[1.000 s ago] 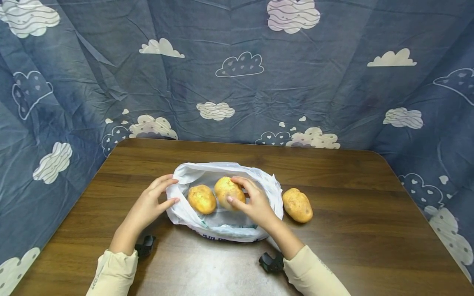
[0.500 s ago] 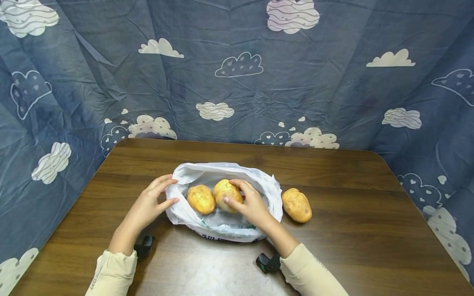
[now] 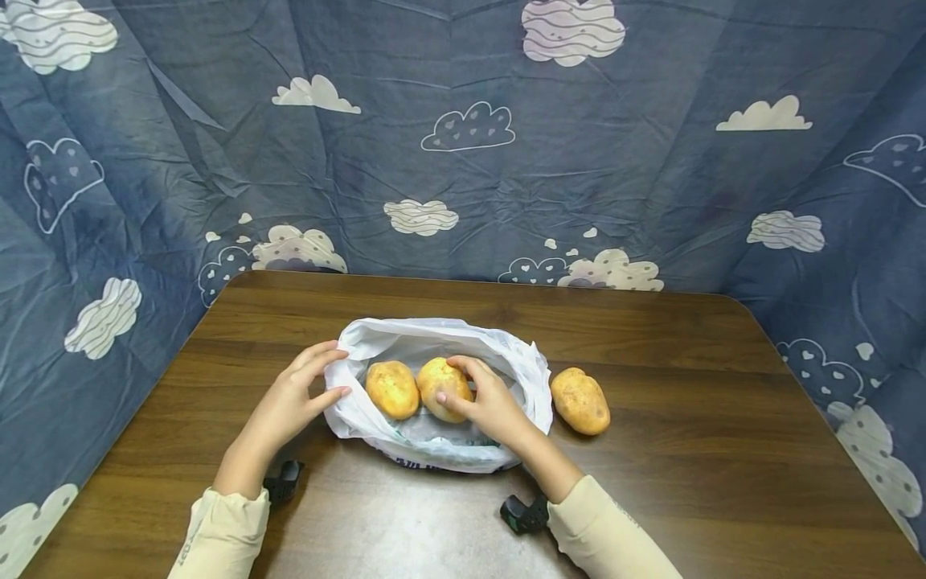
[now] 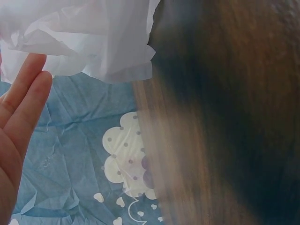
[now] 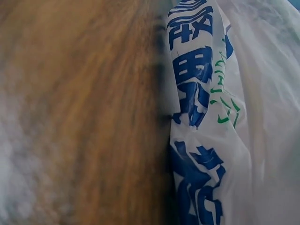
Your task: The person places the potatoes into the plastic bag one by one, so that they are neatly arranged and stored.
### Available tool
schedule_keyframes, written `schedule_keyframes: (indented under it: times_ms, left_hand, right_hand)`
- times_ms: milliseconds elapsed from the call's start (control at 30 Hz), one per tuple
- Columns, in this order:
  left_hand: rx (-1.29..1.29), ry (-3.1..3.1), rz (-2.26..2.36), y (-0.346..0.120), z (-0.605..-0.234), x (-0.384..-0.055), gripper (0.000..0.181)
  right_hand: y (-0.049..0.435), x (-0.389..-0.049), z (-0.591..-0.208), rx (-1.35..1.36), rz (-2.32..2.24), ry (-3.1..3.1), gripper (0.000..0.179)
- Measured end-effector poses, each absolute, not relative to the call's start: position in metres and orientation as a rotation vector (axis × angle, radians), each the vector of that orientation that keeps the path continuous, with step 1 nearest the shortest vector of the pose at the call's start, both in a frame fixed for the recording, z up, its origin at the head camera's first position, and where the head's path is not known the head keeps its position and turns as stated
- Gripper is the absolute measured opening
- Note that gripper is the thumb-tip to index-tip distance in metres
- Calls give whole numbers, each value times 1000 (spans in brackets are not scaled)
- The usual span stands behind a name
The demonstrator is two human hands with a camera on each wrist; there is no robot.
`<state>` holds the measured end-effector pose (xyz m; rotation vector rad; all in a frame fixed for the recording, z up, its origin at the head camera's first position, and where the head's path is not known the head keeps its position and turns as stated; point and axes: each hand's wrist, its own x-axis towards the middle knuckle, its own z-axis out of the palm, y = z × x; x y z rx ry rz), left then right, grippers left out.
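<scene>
A white plastic bag (image 3: pixel 434 446) with blue and green print lies open in the middle of the wooden table (image 3: pixel 651 338). Inside it sit two yellow potatoes. My right hand (image 3: pixel 448 380) grips the right potato (image 3: pixel 434 378), which touches the left potato (image 3: pixel 392 389). My left hand (image 3: pixel 342 371) has straight fingers against the bag's left rim. A third potato (image 3: pixel 580 400) lies on the table just right of the bag. The left wrist view shows straight fingers (image 4: pixel 28 89) beside the bag (image 4: pixel 93 37). The right wrist view shows only the printed bag (image 5: pixel 211 117) and the table (image 5: pixel 84 117).
A blue cloth with white clouds (image 3: pixel 470 161) hangs behind and to both sides of the table. The table's far edge runs just behind the bag, and its rounded corners sit at far left and far right. Black wrist cameras (image 3: pixel 522 515) hang under both sleeves.
My right hand has carried its potato slightly left and down into the bag, up against the other potato. The left hand has stayed at the rim.
</scene>
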<state>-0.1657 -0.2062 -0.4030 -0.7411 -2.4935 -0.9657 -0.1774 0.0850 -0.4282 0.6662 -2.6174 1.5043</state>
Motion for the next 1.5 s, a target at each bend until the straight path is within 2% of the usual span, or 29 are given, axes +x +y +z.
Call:
schedule_keyframes:
  times_ms: [933, 1100, 1333, 1500]
  left_hand:
    - [-738, -2486, -958, -206, -403, -165, 47]
    - [-739, -2488, -951, -206, -404, -166, 47]
    - [-737, -2491, -948, -206, -403, -165, 47]
    - [-739, -2487, -950, -206, -403, -165, 47]
  right_hand:
    - [94, -171, -417, 861, 1435, -2420, 41]
    - [98, -163, -405, 846, 1448, -2375, 41]
    - [103, -142, -366, 860, 1402, -2259, 41]
    - [114, -139, -360, 818, 1373, -2223, 40]
